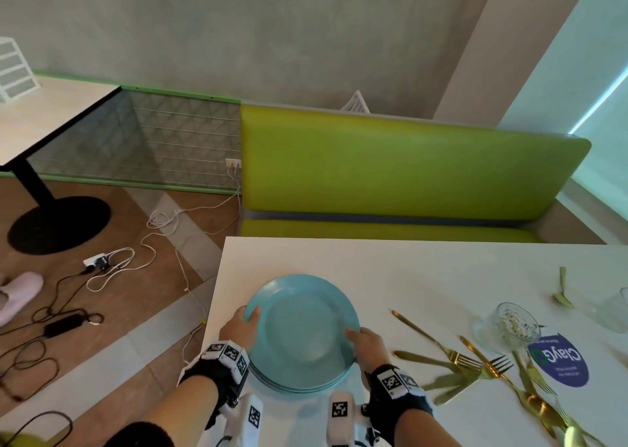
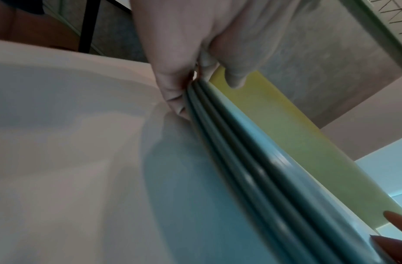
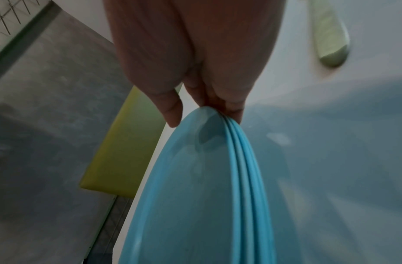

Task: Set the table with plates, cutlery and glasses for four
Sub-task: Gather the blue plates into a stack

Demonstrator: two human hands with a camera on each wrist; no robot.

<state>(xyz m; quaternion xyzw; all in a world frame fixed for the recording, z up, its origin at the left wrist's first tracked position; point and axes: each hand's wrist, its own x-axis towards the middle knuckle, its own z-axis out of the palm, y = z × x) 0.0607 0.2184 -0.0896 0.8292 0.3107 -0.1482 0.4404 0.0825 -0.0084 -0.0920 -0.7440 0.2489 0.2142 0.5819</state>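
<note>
A stack of light blue plates (image 1: 302,327) is near the left front corner of the white table (image 1: 424,269). My left hand (image 1: 249,317) grips the stack's left rim and my right hand (image 1: 356,339) grips its right rim. In the left wrist view my left hand (image 2: 191,84) has its thumb on top of the plates (image 2: 252,169) and its fingers under the rims. The right wrist view shows my right hand (image 3: 204,105) holding the plates (image 3: 191,187) the same way. I cannot tell whether the stack touches the table. Gold forks and knives (image 1: 458,361) lie to the right.
A patterned glass (image 1: 509,324) stands on a round blue sticker (image 1: 557,361), with another glass (image 1: 615,310) at the right edge. A gold spoon (image 1: 562,293) lies further back. A green bench (image 1: 407,164) is behind the table. Cables (image 1: 119,269) lie on the floor to the left.
</note>
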